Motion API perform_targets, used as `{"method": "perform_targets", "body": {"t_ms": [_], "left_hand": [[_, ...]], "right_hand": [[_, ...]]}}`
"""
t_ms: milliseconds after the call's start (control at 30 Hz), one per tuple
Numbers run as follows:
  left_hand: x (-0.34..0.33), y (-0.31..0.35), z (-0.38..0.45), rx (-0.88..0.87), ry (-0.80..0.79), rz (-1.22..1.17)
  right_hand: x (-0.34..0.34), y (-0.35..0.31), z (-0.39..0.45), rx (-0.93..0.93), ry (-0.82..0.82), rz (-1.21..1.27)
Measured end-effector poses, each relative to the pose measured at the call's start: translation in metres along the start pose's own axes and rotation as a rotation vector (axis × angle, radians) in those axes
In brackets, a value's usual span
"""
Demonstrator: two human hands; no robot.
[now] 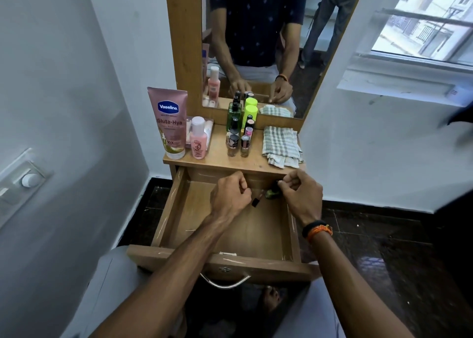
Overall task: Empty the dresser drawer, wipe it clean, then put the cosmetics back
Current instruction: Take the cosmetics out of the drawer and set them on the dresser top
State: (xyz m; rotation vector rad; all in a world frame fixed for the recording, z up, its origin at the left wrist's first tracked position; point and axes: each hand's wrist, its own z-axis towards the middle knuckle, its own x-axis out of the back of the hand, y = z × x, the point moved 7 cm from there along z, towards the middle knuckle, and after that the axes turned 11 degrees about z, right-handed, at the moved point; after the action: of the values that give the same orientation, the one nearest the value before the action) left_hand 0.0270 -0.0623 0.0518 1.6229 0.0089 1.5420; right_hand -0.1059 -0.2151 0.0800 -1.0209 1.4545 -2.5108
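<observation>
Head view: I see the drawer (pixel 179 209) pulled fully out at frame centre, wood floor mostly bare. Both hands are inside it, near its far edge.

Left hand (pixel 230 197), centre frame, fingers curled, pinching a small dark lipstick-like stick (pixel 256 199) that hangs tilted just above the drawer floor.

Right hand (pixel 302 194), just right of centre, fingers curled round the dark cap of a small green bottle (pixel 271 192) lying at the drawer's far right corner. Bottle partly hidden by the hand, can't tell if it's lifted. Black and orange bands on that wrist.

The bench (pixel 217 158) top above the drawer carries the rest of the cosmetics: pink Vaseline tube (pixel 167 122) upright at the left edge, pink bottle (pixel 198 138) just right of it, a flat clear box (pixel 208 133) behind that. Mid-bench, a tight cluster of nail polish bottles (pixel 238 143) with a green glass bottle (pixel 234 115) and a lime-capped bottle (pixel 250 112) behind, against the mirror (pixel 256 43). Folded striped cloth (pixel 281 143) at the bench's right end, overhanging the front edge slightly.

Metal drawer handle (pixel 225 282) at lower centre. Wall switch (pixel 25 179) at mid left, window (pixel 422 20) upper right
</observation>
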Motion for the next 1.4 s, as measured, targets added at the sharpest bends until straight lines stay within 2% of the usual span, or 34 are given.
{"method": "perform_targets", "body": {"t_ms": [167,333,467,633,1033,1400], "left_hand": [[-0.026,-0.002,0.004,0.015,-0.200,0.091],[-0.045,-0.006,0.012,0.061,-0.290,0.145],[-0.061,-0.005,0.014,0.075,-0.347,0.142],[-0.072,-0.004,0.017,0.076,-0.330,0.144],[-0.063,-0.008,0.018,0.102,-0.261,0.145],[-0.025,-0.013,0.009,0.113,-0.112,-0.168]], "right_hand": [[-0.009,0.006,-0.006,0.047,-0.071,-0.149],[-0.012,0.011,-0.002,0.052,-0.030,-0.290],[-0.019,0.018,0.001,0.031,-0.062,-0.402],[-0.025,0.026,0.005,-0.030,-0.093,-0.409],[-0.028,0.030,0.006,-0.045,-0.039,-0.348],[-0.018,0.034,-0.003,-0.067,-0.080,-0.154]]}}
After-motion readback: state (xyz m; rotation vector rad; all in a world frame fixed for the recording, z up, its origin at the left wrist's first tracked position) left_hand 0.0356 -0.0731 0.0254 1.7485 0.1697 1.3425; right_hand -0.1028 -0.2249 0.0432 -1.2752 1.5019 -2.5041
